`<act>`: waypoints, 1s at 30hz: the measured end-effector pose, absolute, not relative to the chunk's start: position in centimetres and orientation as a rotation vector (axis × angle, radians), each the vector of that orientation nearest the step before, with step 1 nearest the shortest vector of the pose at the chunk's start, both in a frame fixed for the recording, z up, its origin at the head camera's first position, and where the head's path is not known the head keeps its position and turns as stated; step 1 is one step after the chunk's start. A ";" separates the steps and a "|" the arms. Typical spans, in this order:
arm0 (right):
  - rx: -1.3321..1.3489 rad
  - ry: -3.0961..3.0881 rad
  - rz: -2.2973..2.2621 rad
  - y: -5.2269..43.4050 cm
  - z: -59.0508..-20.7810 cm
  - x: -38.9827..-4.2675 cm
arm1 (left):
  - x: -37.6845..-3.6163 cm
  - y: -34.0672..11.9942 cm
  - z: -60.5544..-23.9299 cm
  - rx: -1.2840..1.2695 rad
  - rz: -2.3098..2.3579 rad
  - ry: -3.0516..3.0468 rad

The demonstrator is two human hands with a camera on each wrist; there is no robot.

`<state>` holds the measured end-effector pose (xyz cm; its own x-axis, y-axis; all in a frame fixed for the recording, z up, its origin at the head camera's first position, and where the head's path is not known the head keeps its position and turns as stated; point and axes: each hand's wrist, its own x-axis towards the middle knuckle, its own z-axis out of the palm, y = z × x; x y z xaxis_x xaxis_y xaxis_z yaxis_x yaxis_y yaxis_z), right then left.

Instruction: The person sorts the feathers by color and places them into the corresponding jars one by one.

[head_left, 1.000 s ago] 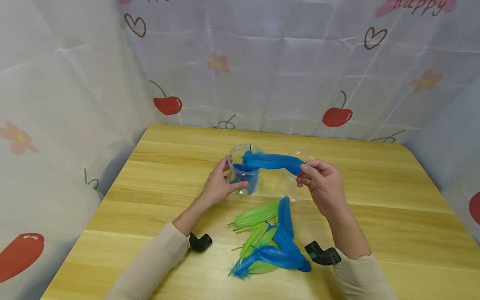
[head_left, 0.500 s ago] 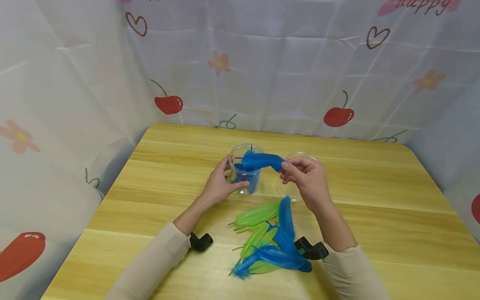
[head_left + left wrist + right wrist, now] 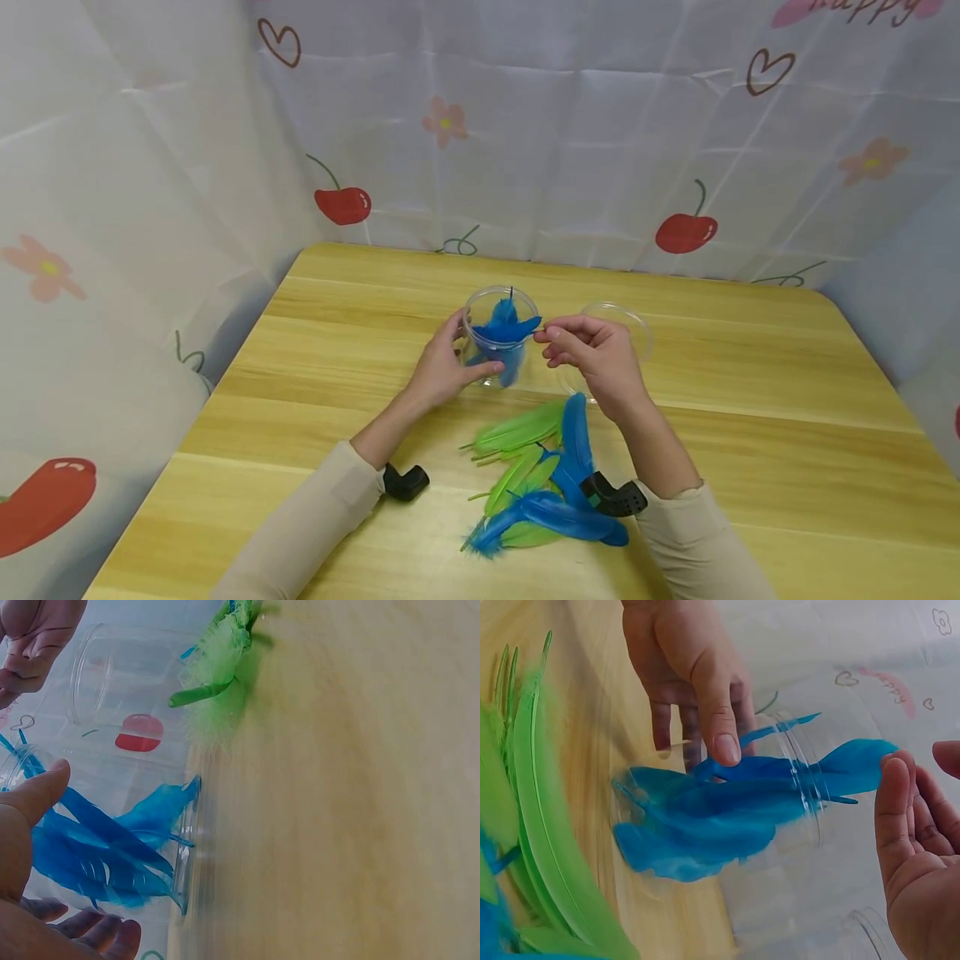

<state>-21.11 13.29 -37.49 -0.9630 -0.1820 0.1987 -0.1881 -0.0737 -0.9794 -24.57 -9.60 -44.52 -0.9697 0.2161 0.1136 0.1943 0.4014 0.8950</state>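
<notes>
Clear plastic jar (image 3: 501,337): stood upright on the wooden worktop (image 3: 750,433), mid-surface toward the far edge, and grasped round its side by the left hand (image 3: 442,367), thumb across the front wall and fingers curled behind, as confirmed in the right wrist view. Blue feathers (image 3: 504,329) are held inside it, one quill projecting above the rim. Right hand (image 3: 592,354): raised just beside the jar mouth, fingers bent, with thumb and forefinger brought together at the tip of the uppermost blue feather at the rim; whether that tip is pinched or the grip has been released cannot be told from the views. Second clear jar (image 3: 611,342): found on the worktop behind the right hand, largely hidden by it. Loose feathers: a heap of green feathers (image 3: 517,429) and blue ones (image 3: 573,442), overlapped on the worktop near the front, between the two forearms. Backdrop: a white cloth (image 3: 570,133) printed with cherries, hearts and flowers is hung round the worktop.
</notes>
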 end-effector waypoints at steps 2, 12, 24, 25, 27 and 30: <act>0.419 -2.134 2.253 13.4 -37.5 -21.0 | -24.6 -9.5 -44.4 0.382 1.659 2.615; 0.399 -2.121 2.234 13.9 -37.2 -20.4 | -24.4 -9.4 -44.3 0.380 1.640 2.623; 0.425 -2.115 2.206 15.5 -37.7 -19.2 | -24.4 -9.6 -44.4 0.400 1.634 2.637; 0.421 -2.119 2.201 15.6 -37.8 -19.1 | -24.4 -9.6 -44.5 0.401 1.634 2.638; 0.416 -2.121 2.199 15.8 -37.8 -19.0 | -24.5 -9.7 -44.6 0.409 1.637 2.639; 0.421 -2.113 2.202 16.1 -38.0 -18.8 | -24.5 -9.7 -44.7 0.416 1.643 2.639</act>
<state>-18.83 16.09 -37.96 -0.9608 -0.1440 0.2369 -0.2308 -0.0578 -0.9713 -24.46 -9.68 -44.66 -0.9648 0.2261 0.1342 0.2203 0.4160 0.8823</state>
